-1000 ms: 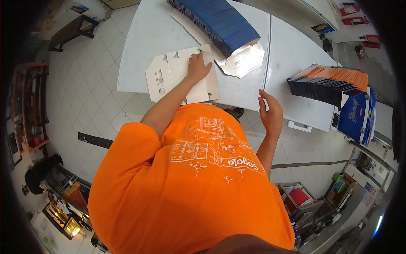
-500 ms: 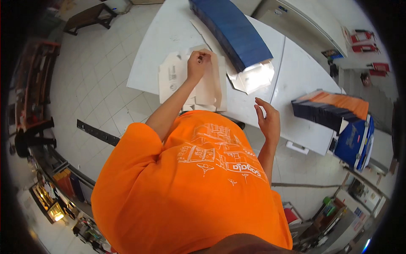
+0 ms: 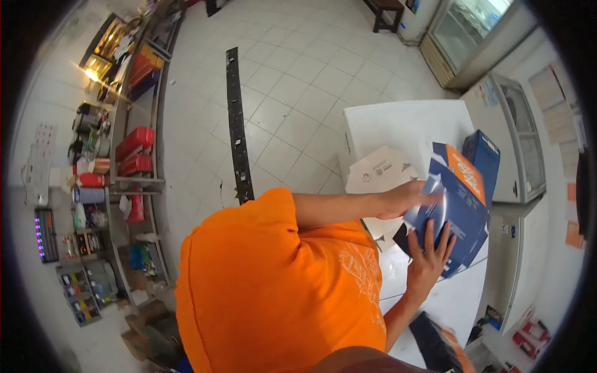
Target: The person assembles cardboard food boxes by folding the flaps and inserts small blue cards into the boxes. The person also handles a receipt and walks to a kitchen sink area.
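A blue carton blank (image 3: 467, 233) with an orange panel lies on the white table in front of me. My left hand (image 3: 404, 200) is closed at its near left edge, where a creased, shiny part shows; its fingertips are blurred. Flat against the blue face rests my right hand (image 3: 426, 264), fingers spread. Beside my left hand, another flat carton piece (image 3: 380, 171) lies with its pale inner side up and small dark print on it. Behind the blue blank, a dark blue stack or box (image 3: 482, 155) stands partly hidden.
The white table (image 3: 410, 118) reaches past the cartons. A dark stack with orange edges (image 3: 443, 345) sits at its near right. Refrigerators (image 3: 507, 133) line the right side. On the floor lies a black slotted strip (image 3: 235, 118); metal shelving (image 3: 115, 205) stands at left.
My view and body have turned to the right. Both hands have come together on the blue carton blank; before, the left was over the pale carton piece and the right hung apart in the air.
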Demonstrator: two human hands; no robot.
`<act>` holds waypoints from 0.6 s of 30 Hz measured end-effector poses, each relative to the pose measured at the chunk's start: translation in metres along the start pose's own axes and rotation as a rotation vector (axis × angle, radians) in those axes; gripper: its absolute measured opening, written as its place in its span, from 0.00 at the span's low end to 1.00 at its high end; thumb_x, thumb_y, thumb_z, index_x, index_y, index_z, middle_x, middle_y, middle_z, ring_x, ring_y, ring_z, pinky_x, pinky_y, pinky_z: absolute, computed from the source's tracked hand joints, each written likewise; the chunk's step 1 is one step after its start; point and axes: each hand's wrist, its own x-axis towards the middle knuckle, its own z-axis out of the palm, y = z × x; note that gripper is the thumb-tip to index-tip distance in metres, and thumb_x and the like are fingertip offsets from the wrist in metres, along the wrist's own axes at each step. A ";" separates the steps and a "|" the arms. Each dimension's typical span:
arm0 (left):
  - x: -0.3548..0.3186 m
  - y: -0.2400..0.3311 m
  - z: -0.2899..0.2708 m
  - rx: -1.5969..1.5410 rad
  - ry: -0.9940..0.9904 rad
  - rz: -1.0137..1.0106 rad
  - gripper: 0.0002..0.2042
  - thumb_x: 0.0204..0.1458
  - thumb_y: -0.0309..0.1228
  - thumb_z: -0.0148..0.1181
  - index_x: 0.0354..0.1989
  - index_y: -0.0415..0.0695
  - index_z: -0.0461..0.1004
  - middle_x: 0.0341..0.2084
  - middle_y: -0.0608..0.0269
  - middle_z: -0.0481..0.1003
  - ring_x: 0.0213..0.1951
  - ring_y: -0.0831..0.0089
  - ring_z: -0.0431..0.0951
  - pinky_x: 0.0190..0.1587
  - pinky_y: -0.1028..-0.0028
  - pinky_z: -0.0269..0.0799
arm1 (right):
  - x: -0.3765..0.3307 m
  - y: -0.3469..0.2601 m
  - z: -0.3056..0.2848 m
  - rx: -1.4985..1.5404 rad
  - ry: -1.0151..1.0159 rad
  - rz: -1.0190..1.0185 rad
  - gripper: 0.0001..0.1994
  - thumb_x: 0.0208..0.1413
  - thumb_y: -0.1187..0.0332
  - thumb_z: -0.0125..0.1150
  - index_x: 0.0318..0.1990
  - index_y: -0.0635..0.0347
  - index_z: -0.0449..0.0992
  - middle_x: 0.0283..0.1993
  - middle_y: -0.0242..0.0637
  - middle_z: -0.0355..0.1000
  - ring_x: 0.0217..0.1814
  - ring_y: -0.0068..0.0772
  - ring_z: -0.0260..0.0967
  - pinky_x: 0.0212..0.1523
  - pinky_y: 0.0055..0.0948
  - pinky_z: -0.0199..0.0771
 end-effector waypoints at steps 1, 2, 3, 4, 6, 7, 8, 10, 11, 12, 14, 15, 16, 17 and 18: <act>-0.003 0.002 0.000 0.476 0.129 0.030 0.24 0.59 0.27 0.65 0.63 0.44 0.66 0.53 0.61 0.74 0.54 0.70 0.75 0.58 0.70 0.72 | -0.002 0.000 0.000 -0.030 -0.057 -0.079 0.20 0.50 0.78 0.58 0.50 0.49 0.82 0.66 0.33 0.71 0.72 0.54 0.62 0.71 0.59 0.59; -0.007 0.004 0.002 0.129 0.047 -0.113 0.22 0.60 0.28 0.64 0.61 0.42 0.67 0.50 0.63 0.75 0.53 0.72 0.76 0.57 0.70 0.73 | -0.010 0.005 0.007 0.091 -0.003 -0.086 0.15 0.56 0.77 0.56 0.50 0.56 0.79 0.64 0.38 0.72 0.69 0.54 0.66 0.70 0.59 0.61; -0.006 -0.003 0.003 0.133 0.046 -0.103 0.22 0.60 0.28 0.64 0.61 0.42 0.67 0.50 0.63 0.75 0.53 0.72 0.76 0.57 0.70 0.73 | -0.013 0.000 0.021 0.090 0.004 -0.095 0.15 0.56 0.77 0.56 0.50 0.56 0.79 0.64 0.38 0.72 0.69 0.54 0.66 0.70 0.59 0.61; -0.003 -0.016 0.006 -0.050 -0.012 -0.081 0.20 0.60 0.28 0.64 0.59 0.42 0.68 0.50 0.63 0.76 0.52 0.72 0.77 0.57 0.70 0.74 | -0.016 -0.009 0.036 0.466 0.416 0.134 0.13 0.59 0.77 0.55 0.51 0.60 0.76 0.62 0.41 0.73 0.68 0.53 0.67 0.69 0.57 0.63; -0.008 -0.035 0.027 -0.284 -0.037 0.098 0.15 0.61 0.27 0.62 0.55 0.41 0.72 0.48 0.65 0.78 0.50 0.74 0.79 0.56 0.71 0.75 | -0.022 -0.008 0.048 0.429 0.761 0.592 0.12 0.66 0.72 0.51 0.54 0.66 0.70 0.65 0.47 0.70 0.66 0.49 0.68 0.67 0.50 0.68; -0.006 -0.042 0.032 -0.261 -0.033 0.149 0.12 0.63 0.26 0.59 0.54 0.42 0.72 0.47 0.65 0.78 0.49 0.76 0.79 0.56 0.71 0.76 | -0.017 -0.009 0.046 0.431 0.766 0.585 0.12 0.66 0.72 0.51 0.54 0.66 0.70 0.65 0.47 0.70 0.66 0.49 0.68 0.67 0.50 0.68; -0.005 -0.044 0.032 -0.238 0.001 0.151 0.11 0.65 0.28 0.56 0.54 0.42 0.72 0.46 0.65 0.78 0.48 0.76 0.79 0.56 0.71 0.76 | -0.010 -0.011 0.044 0.523 0.656 0.600 0.12 0.66 0.73 0.51 0.54 0.66 0.70 0.68 0.48 0.66 0.67 0.49 0.67 0.66 0.48 0.68; -0.006 -0.042 0.030 -0.210 0.027 0.146 0.10 0.67 0.30 0.53 0.53 0.42 0.72 0.45 0.65 0.78 0.47 0.76 0.79 0.56 0.72 0.76 | -0.005 -0.024 0.026 0.356 0.310 0.557 0.16 0.62 0.77 0.54 0.58 0.64 0.71 0.74 0.49 0.56 0.71 0.50 0.62 0.66 0.47 0.69; -0.005 -0.041 0.023 -0.140 0.081 0.082 0.12 0.68 0.33 0.51 0.54 0.42 0.72 0.45 0.66 0.78 0.46 0.76 0.79 0.54 0.72 0.77 | -0.014 -0.021 0.024 0.353 0.319 0.561 0.16 0.62 0.77 0.54 0.58 0.64 0.71 0.74 0.49 0.56 0.71 0.50 0.62 0.66 0.47 0.69; -0.007 -0.040 0.022 -0.068 0.138 0.025 0.13 0.70 0.36 0.48 0.55 0.42 0.72 0.45 0.66 0.78 0.46 0.77 0.79 0.52 0.72 0.79 | -0.025 -0.017 0.022 0.290 0.199 0.481 0.17 0.65 0.76 0.52 0.60 0.61 0.72 0.73 0.51 0.58 0.71 0.53 0.62 0.64 0.46 0.69; -0.017 -0.054 0.035 0.004 0.119 0.010 0.13 0.70 0.38 0.47 0.51 0.43 0.73 0.40 0.69 0.77 0.41 0.79 0.78 0.48 0.74 0.79 | -0.047 -0.011 0.018 0.223 0.122 0.427 0.24 0.59 0.79 0.59 0.64 0.53 0.73 0.70 0.52 0.60 0.69 0.55 0.63 0.62 0.46 0.72; -0.023 -0.065 0.043 0.072 0.104 -0.001 0.14 0.71 0.40 0.46 0.47 0.43 0.74 0.35 0.72 0.77 0.35 0.81 0.78 0.44 0.76 0.79 | -0.052 -0.010 0.017 0.224 0.128 0.424 0.24 0.59 0.79 0.59 0.64 0.53 0.73 0.70 0.52 0.60 0.69 0.55 0.63 0.62 0.46 0.72; -0.030 -0.079 0.051 0.056 0.059 0.012 0.15 0.70 0.41 0.47 0.52 0.44 0.73 0.41 0.67 0.78 0.38 0.78 0.79 0.41 0.74 0.80 | -0.057 -0.009 0.018 0.235 0.276 0.474 0.20 0.62 0.76 0.59 0.62 0.54 0.75 0.67 0.52 0.62 0.66 0.54 0.65 0.59 0.45 0.74; -0.034 -0.094 0.065 0.031 0.098 0.076 0.14 0.70 0.40 0.47 0.50 0.44 0.74 0.38 0.69 0.77 0.35 0.80 0.78 0.41 0.76 0.79 | -0.061 -0.009 0.017 0.246 0.423 0.521 0.17 0.64 0.73 0.59 0.60 0.55 0.77 0.64 0.52 0.64 0.64 0.54 0.67 0.57 0.44 0.76; -0.037 -0.110 0.069 0.039 0.058 0.080 0.14 0.70 0.40 0.47 0.50 0.44 0.74 0.37 0.70 0.76 0.36 0.82 0.77 0.41 0.77 0.78 | -0.065 -0.007 0.011 0.032 0.462 0.466 0.14 0.66 0.67 0.61 0.55 0.60 0.80 0.59 0.50 0.65 0.60 0.48 0.69 0.53 0.38 0.77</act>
